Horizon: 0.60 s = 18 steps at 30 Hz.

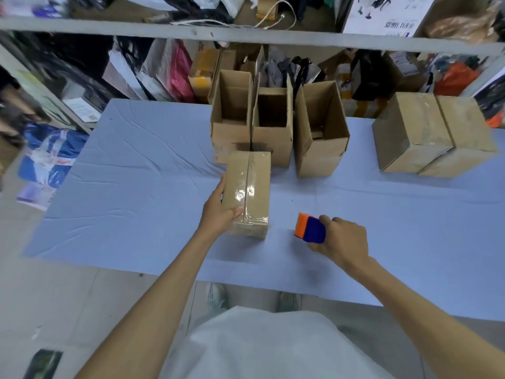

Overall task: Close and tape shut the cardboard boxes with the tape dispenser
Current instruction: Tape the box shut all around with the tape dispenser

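The taped box [247, 192], at the middle of the bench [136, 201], is clasped by the left hand [218, 212], probably for moving aside, while the tape dispenser [310, 228] is held clear at its 3 o'clock, grasped by the right hand [341, 239] (open boxes [273, 124] wait at 12 o'clock).
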Available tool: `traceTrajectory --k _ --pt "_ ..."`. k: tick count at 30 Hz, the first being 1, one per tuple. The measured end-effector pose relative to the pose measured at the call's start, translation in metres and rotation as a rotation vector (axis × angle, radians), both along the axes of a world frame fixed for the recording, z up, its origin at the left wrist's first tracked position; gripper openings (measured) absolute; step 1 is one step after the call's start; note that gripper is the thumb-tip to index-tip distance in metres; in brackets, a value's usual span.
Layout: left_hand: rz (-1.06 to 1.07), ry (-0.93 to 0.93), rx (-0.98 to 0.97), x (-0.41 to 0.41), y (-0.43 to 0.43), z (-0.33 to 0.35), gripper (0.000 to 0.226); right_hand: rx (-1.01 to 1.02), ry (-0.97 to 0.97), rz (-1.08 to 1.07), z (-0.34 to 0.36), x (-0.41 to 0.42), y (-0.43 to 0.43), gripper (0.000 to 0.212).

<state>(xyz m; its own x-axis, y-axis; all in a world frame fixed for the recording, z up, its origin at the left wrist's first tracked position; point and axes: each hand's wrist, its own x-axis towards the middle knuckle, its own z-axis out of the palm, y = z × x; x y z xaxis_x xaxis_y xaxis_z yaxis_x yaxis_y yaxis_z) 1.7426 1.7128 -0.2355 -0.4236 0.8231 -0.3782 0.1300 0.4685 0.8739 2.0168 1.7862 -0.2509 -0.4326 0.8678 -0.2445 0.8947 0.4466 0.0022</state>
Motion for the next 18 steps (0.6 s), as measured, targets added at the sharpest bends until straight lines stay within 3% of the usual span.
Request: traceTrajectory --k 4,7,10,14,16,18 --pt "-0.004 0.024 -0.002 0.002 0.003 0.001 0.090 0.046 0.118 0.029 -0.014 -0.012 0.004 0.068" --pt "-0.013 0.032 -0.006 0.003 -0.001 0.002 0.090 0.033 0.175 -0.004 -0.027 -0.020 0.003 0.070" --pt "-0.022 0.051 -0.014 0.005 0.001 0.005 0.091 -0.060 0.128 -0.005 -0.039 -0.024 0.001 0.074" --pt "-0.038 0.217 -0.057 0.007 -0.001 0.007 0.091 -0.232 0.256 -0.064 -0.041 -0.027 -0.003 0.062" --pt "0.000 0.259 -0.078 0.007 -0.006 0.008 0.087 -0.122 0.212 -0.073 -0.035 -0.031 -0.004 0.058" --pt "0.022 0.279 -0.095 0.004 -0.012 0.009 0.076 0.036 0.328 -0.075 -0.021 -0.037 -0.005 0.044"
